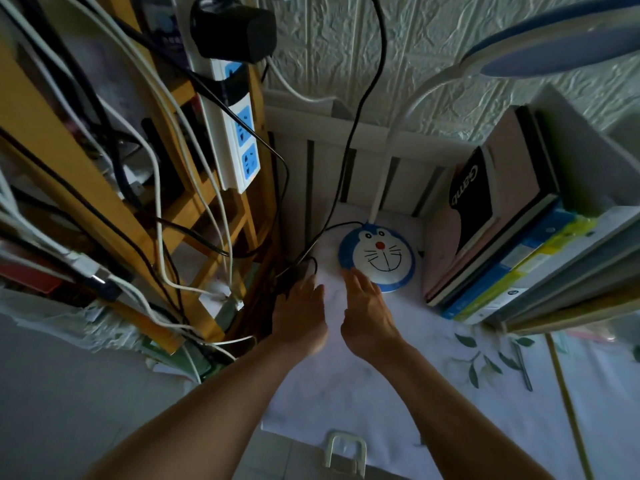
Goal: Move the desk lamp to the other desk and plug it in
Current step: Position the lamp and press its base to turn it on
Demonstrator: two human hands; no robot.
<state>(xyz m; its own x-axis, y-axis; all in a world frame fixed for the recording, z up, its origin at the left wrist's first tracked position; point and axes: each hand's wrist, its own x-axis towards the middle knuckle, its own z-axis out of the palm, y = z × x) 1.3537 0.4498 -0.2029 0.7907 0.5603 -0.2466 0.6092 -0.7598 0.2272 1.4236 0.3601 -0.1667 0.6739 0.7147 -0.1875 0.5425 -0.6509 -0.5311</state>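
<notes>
The desk lamp's round blue-and-white base point(377, 258), painted with a cartoon cat face, sits on the white-covered desk point(381, 393) near the back rail. Its white neck point(391, 147) curves up to the blue-rimmed lamp head point(554, 46) at the top right. A black cord point(349, 147) runs from the base's left side up past the white power strip point(239, 133) on the wooden shelf. My right hand point(367, 317) lies flat, fingertips touching the base's front-left edge. My left hand point(301, 317) rests at the desk's left edge over a coil of black cord point(304, 265); its fingertips are partly hidden.
A wooden shelf frame point(104, 188) draped with many white and black cables stands at the left. A black adapter point(235, 32) is plugged into the strip's top. Books and folders point(502, 237) lean at the right of the lamp. A white handle point(346, 452) sits at the desk's near edge.
</notes>
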